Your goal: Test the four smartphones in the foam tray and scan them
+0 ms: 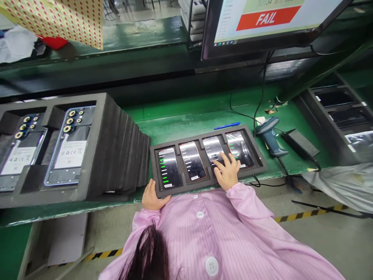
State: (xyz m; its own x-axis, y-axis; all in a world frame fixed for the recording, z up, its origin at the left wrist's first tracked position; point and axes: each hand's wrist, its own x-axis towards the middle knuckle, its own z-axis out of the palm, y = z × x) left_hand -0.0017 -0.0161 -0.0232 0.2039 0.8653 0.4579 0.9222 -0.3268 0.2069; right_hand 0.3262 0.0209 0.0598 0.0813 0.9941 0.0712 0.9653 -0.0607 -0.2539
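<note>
A dark foam tray lies at the green bench's front edge, with smartphones face up in its slots, their screens lit. My left hand holds the tray's near left corner, thumb along the front edge. Over the third phone my right hand is open, fingers spread, with a fingertip at the screen. The rightmost phone is partly behind those fingers. Green text lines show on the leftmost phone. Beside it, the second phone has an orange-red rim and a white text list.
On the left stands a tall stack of foam trays holding opened phones. A blue pen, barcode scanner and black adapter with cables lie behind and right. A monitor above reads FAIL. More trays sit far right.
</note>
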